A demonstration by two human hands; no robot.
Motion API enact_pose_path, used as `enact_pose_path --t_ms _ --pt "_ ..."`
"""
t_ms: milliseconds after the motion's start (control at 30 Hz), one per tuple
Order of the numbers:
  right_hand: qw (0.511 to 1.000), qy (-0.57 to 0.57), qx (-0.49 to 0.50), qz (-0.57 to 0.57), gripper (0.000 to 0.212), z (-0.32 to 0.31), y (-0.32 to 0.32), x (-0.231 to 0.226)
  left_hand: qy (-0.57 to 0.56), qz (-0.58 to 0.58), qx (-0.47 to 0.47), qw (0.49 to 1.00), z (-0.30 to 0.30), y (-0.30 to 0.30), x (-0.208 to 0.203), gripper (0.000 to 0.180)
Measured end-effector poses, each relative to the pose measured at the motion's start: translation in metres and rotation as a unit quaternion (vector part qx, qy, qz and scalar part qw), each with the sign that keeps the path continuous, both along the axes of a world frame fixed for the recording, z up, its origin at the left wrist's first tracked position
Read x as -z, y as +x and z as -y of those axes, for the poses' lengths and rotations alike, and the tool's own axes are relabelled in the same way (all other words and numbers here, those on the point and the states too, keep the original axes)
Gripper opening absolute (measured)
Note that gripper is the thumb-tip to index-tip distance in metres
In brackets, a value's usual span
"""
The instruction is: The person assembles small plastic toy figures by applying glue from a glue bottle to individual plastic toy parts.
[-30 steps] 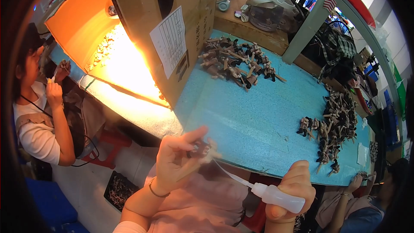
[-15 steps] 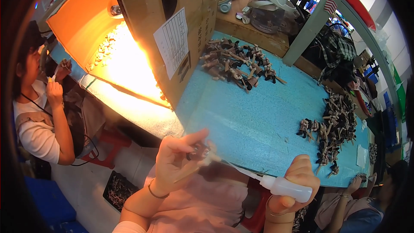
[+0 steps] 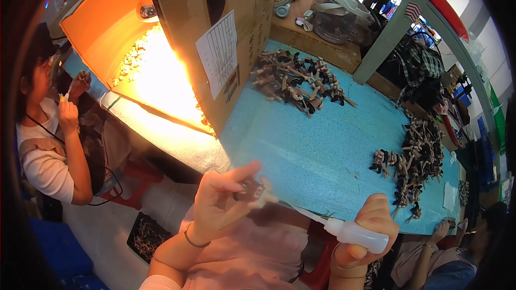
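Observation:
My left hand (image 3: 221, 198) pinches a small brown figure (image 3: 249, 189) in front of my body, near the table's front edge. Motion and my fingers blur its details. In my right hand (image 3: 373, 226) lies a white squeeze bottle (image 3: 357, 237), gripped on its side. Its long thin nozzle (image 3: 309, 214) points left toward the figure; whether the tip touches it cannot be made out. On the blue tabletop (image 3: 301, 150) similar figures with dark and pale parts lie in a far pile (image 3: 301, 80) and a larger pile (image 3: 422, 153) at the right.
A cardboard box (image 3: 226, 27) stands at the table's left, beside a brightly lit orange bin (image 3: 102, 27) of small parts. One co-worker (image 3: 59, 145) sits at left, another (image 3: 435, 263) at lower right. A grey post (image 3: 398, 27) rises behind the table. A dark crate (image 3: 148, 236) sits on the floor.
The view has shifted very slightly. Both hands keep nearly the same pose, with the figure and the squeeze bottle still held.

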State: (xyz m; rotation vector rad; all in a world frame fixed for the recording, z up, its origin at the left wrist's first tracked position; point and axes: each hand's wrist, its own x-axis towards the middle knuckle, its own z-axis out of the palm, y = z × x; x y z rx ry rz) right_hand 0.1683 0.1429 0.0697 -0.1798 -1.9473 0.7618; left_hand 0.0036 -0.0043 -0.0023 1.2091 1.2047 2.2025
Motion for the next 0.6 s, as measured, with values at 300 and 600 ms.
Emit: enact_pose_path --t_ms 300,600 --pt "0.999 0.035 -0.005 0.017 0.055 -0.0001 -0.002 -0.0013 -0.001 0.007 0.005 1.0 -0.0001 0.0018 -0.0013 0.033" --pt "0.999 0.04 0.006 0.022 0.054 0.0019 0.0016 -0.0004 0.005 -0.004 -0.001 1.0 -0.0015 -0.0004 -0.0048 0.035"
